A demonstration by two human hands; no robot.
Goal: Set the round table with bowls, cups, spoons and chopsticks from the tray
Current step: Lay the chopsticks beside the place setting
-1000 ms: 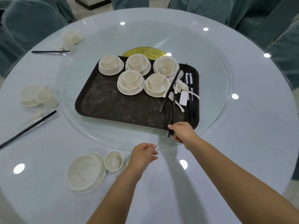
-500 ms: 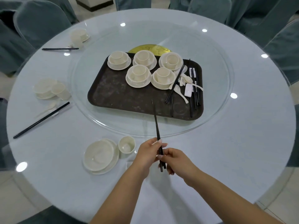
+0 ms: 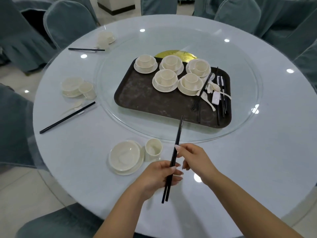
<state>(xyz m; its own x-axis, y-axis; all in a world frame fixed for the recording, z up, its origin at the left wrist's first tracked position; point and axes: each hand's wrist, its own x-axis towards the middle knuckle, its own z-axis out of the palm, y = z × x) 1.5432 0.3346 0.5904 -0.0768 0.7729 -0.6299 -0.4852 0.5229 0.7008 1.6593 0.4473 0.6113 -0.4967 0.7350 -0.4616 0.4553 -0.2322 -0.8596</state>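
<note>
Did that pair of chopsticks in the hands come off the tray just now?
Yes. The chopsticks left the tray, coming toward the near cup.

Teal fabric-covered chairs [image 3: 68, 23] ring the setting on the far, left and right sides; one chair back [image 3: 56, 224] sits at the near edge, lower left. A glass turntable [image 3: 243, 83] lies centred, with a gold disc [image 3: 176, 54] partly visible beneath it at the far side. Pale tiled floor [image 3: 18, 189] shows at the lower left. A white plinth with a dark base [image 3: 116, 6] stands in the background.
</note>
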